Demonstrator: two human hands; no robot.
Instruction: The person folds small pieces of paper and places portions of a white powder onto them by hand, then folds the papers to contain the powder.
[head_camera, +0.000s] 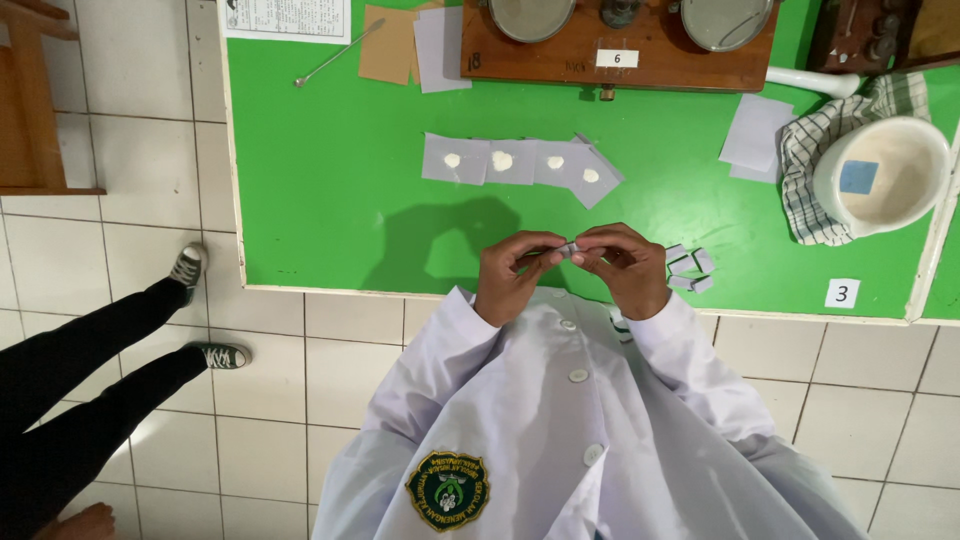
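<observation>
Both hands are raised in front of the chest and meet at the fingertips. The left hand (512, 272) has its fingers bent, with thumb and forefinger pinched together. The right hand (625, 265) mirrors it, the knuckles turned upward and the fingers curled inward. Both forearms, in white sleeves, come from below and bend toward each other.

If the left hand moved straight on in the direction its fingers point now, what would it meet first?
The left hand points toward the right hand, and both pinch the same small folded paper. It would probably press that paper against the right hand's fingertips first, though depth is hard to judge here.
</observation>
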